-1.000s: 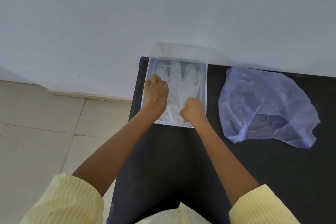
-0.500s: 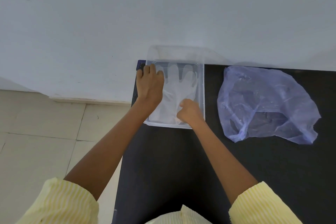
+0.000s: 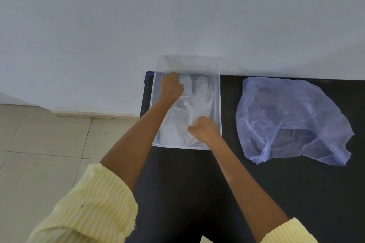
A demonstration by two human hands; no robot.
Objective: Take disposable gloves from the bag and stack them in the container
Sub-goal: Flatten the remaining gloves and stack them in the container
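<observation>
With our left hand point(image 3: 171, 87) and right hand point(image 3: 204, 129) both curled onto the glove point(image 3: 199, 100) in the container point(image 3: 218, 104), lifting away carelessly could drag the clingy film out.

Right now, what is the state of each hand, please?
Left hand: closed, pressing or pinching the glove in the container; grip cannot be told.
Right hand: closed, at the glove's cuff; grip cannot be told.
</observation>
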